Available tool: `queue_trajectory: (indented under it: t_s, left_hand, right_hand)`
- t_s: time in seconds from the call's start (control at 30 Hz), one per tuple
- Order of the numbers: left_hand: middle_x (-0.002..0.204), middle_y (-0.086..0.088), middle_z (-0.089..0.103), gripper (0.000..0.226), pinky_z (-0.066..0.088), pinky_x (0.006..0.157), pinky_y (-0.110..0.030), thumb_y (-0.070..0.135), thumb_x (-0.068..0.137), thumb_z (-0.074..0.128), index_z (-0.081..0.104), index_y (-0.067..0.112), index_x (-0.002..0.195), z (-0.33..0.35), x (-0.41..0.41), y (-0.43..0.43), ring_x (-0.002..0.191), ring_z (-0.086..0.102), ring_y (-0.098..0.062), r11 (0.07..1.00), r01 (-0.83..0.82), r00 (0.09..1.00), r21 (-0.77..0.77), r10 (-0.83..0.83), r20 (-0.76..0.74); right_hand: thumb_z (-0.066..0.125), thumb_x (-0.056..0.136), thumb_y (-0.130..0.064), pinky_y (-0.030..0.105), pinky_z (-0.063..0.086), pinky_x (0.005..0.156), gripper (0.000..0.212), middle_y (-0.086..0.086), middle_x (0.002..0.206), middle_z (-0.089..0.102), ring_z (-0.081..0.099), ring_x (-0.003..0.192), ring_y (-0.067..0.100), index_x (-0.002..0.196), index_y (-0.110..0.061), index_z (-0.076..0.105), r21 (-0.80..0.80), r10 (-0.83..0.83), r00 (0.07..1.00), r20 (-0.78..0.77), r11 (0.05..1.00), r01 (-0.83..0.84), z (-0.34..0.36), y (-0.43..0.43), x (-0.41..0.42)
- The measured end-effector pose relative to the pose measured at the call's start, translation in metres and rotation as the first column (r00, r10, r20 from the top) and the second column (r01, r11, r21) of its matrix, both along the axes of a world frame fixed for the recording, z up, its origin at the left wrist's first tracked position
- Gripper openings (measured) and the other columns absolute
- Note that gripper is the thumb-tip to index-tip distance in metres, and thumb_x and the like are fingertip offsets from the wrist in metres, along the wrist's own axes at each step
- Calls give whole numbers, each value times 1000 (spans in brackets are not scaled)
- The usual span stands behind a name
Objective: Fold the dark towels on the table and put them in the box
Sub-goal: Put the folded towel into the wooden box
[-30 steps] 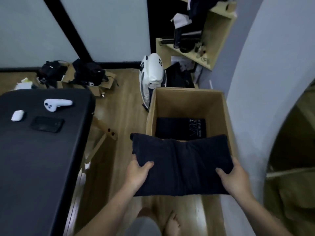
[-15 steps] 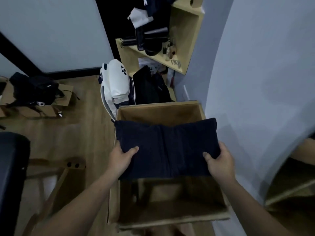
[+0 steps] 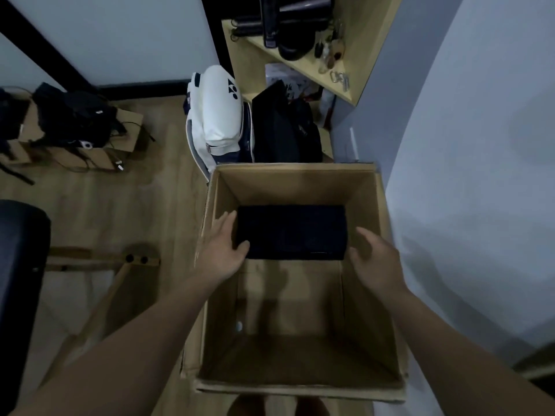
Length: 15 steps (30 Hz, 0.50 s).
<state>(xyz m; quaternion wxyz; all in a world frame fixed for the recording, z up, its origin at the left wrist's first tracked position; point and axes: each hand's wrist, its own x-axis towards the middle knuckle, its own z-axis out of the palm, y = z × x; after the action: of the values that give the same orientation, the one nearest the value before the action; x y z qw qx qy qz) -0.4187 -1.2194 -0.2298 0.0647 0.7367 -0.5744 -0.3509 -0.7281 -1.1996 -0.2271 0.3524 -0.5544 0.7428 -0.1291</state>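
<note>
Inside the cardboard box (image 3: 295, 181), against its far wall, we see the folded dark towel (image 3: 291, 232) lying flat, our left hand (image 3: 220, 253) and right hand (image 3: 375, 261) spread, empty, flanking it, likely to leave front space free.

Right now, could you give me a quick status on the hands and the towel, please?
Left hand open, thumb at the towel's edge. Right hand open, empty, above the box. Folded dark towel lying flat at the bottom. Nothing in the way.
</note>
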Motion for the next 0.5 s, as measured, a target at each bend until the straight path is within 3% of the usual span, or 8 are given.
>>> queue_trajectory:
  t_s: [0.13,0.27,0.4,0.5]
  left_hand:
    - [167,7,3,73,3,122,-47,45,99,49,9,31,159,21,-9,9,154,-1,-17,994,113,986,1,-112,122]
    - [167,8,-2,72,-2,122,-53,53,99,41,5,32,159,59,-7,32,153,-8,-17,988,153,969,-28,-145,203]
    - [167,5,-3,71,-3,122,-55,55,100,36,6,29,159,114,17,86,153,-10,-19,989,88,952,-120,-49,302]
    - [167,4,2,71,-1,122,-55,54,99,39,12,26,159,153,50,153,154,-6,-20,981,-54,929,-188,118,350]
  right_hand:
    - [57,97,-30,32,35,113,52,-1,151,46,41,138,17,147,-24,44,-22,106,994,16,994,-106,21,-4,7]
    - [53,100,-27,28,20,119,53,0,157,36,27,146,16,151,-22,38,-46,308,951,7,950,-307,59,-7,32]
    - [51,100,-30,41,19,122,56,2,160,30,19,150,16,153,-23,34,-125,580,814,-35,806,-579,109,-8,83]
    - [51,100,-31,39,18,122,56,0,160,30,20,149,16,152,-24,35,-202,745,664,-56,643,-739,142,0,136]
